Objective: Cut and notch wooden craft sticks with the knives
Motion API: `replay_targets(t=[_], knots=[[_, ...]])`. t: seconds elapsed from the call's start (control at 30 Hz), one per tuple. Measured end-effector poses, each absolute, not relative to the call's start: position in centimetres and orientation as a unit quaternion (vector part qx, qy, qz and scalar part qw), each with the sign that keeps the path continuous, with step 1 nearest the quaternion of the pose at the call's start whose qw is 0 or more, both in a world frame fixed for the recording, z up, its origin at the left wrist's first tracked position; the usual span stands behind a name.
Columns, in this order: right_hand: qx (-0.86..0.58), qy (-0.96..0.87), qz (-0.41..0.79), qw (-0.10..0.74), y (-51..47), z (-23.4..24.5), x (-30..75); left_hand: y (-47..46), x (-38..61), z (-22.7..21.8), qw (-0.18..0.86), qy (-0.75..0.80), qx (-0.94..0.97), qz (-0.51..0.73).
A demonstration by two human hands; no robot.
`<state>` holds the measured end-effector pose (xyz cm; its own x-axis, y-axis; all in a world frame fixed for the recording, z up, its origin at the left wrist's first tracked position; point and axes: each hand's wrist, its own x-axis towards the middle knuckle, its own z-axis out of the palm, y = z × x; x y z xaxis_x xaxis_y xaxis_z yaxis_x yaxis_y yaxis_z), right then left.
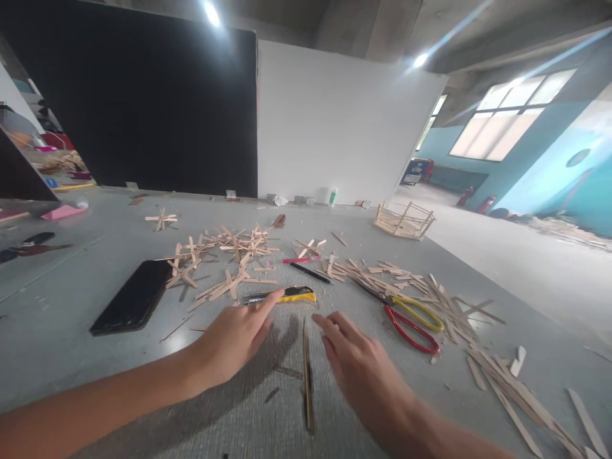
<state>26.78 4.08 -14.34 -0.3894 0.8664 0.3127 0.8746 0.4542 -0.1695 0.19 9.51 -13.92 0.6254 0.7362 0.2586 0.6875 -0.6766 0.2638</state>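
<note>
A yellow-and-black utility knife (300,294) lies on the grey table. My left hand (234,338) reaches to it with the index finger stretched out over its near side; whether the fingertip touches it I cannot tell. My right hand (356,357) is held low, index finger forward and the others loosely bent, with nothing visible in it. Between my hands lies a thin, long, pointed brownish piece (307,376), apart from both; its kind is unclear. A black pen (310,273) and a red pen (300,259) lie beyond the knife.
Flat wooden sticks (382,277) are scattered across the table, some joined into crossed shapes (246,242). Red-and-yellow-handled scissors (414,322) lie right, a black phone (134,296) left. A stick-built frame (405,221) stands near the far right edge. Behind stand black and white panels (335,121).
</note>
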Motion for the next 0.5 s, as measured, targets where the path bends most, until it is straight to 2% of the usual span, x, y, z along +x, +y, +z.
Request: replay_targets(t=[0.07,0.23,0.5], knots=[[-0.561,-0.811,-0.065,0.154,6.2,-13.1,29.1,9.5,0.2,-15.0,0.066,0.389,0.898,0.196],[-0.632,-0.755,-0.109,0.138,11.9,-10.7,36.8,9.5,0.4,-15.6,0.065,0.401,0.887,0.219],[-0.631,-0.763,-0.107,0.091,14.0,-12.5,39.7,9.4,0.6,-15.4,0.074,0.410,0.883,0.216]])
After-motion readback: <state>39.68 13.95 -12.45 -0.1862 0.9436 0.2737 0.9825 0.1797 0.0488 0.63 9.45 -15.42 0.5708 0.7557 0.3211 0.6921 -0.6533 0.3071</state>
